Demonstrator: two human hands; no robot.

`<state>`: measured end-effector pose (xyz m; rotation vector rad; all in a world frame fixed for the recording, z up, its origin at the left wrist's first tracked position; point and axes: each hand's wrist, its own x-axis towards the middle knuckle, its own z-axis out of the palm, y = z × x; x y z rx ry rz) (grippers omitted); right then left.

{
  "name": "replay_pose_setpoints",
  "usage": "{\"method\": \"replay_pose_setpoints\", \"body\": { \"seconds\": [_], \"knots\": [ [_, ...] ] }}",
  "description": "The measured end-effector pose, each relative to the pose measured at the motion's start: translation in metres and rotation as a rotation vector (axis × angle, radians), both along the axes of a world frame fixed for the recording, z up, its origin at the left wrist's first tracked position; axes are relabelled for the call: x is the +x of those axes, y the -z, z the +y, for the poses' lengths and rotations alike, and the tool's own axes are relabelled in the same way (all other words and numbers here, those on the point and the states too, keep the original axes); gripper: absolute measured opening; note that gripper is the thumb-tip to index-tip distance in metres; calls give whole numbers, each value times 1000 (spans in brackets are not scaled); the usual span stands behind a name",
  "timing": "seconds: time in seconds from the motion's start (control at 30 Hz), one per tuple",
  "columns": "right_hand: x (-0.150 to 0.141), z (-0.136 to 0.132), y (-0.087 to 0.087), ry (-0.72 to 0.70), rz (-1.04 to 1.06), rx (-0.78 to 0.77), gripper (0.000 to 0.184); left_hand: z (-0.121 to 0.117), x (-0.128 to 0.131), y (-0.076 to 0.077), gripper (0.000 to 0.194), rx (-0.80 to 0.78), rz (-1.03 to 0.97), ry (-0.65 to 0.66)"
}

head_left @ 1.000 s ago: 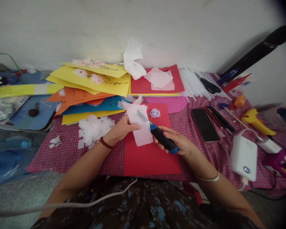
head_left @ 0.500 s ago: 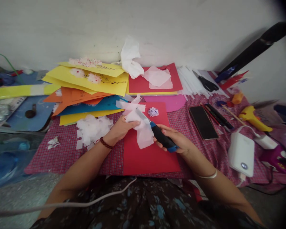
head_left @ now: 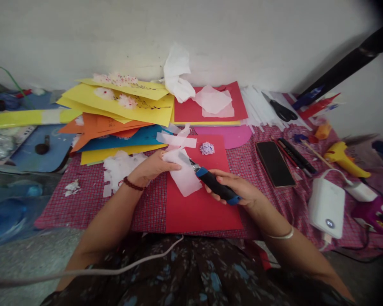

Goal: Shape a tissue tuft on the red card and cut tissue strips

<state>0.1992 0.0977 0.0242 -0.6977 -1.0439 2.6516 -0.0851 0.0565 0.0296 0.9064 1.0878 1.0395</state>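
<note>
My left hand [head_left: 158,166] pinches a piece of white tissue paper [head_left: 187,180] by its left side, over a red sheet of card [head_left: 204,212]. In my right hand [head_left: 234,185] is a utility knife [head_left: 217,183] with a black and blue handle, pointing up and left. Its blade lies at the tissue paper, partly hidden by it. A small purple and white paper flower [head_left: 207,148] rests near the top of the red card. Loose tissue strips [head_left: 175,138] lie just beyond my left hand. Left of it sits a heap of cut white tissue pieces [head_left: 115,170].
Behind are stacked yellow cards [head_left: 115,102] with flowers and a red folder [head_left: 239,102] bearing tissue sheets. To the right lie a phone [head_left: 275,164], pens [head_left: 296,155], scissors [head_left: 282,110], a power bank [head_left: 328,206] and a yellow glue gun [head_left: 344,158].
My left hand has shifted slightly left with the tissue paper, which now hangs more spread out. The knife's tip has gone from in front of the paper to partly behind it.
</note>
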Motion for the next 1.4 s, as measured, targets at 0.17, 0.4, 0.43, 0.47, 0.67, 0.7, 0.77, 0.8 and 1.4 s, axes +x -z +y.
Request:
{"method": "replay_pose_setpoints", "body": {
  "seconds": [0.17,0.4,0.43,0.47,0.67,0.7,0.77,0.8,1.4],
  "knots": [
    [-1,-1,0,15,-26,7,52,-1,13,9,27,-2,68,84],
    [0,1,1,53,-11,26,50,-2,14,7,32,11,69,66],
    [0,1,0,57,-21,27,50,-1,14,8,33,19,43,33],
    [0,1,-1,60,-29,27,51,-1,14,9,33,23,17,-1],
    [1,1,-4,56,-25,15,50,3,10,15,32,7,-2,-71],
    [1,1,-4,52,-25,9,50,3,7,14,31,4,0,-72],
    [2,3,-3,46,-32,0,51,3,-2,10,30,-8,5,-60],
    [3,3,-3,43,-38,-3,52,3,-5,7,29,-16,9,-48],
    [29,0,-20,73,-199,221,56,-4,-29,-16,19,-94,-67,-142]
  ]
}}
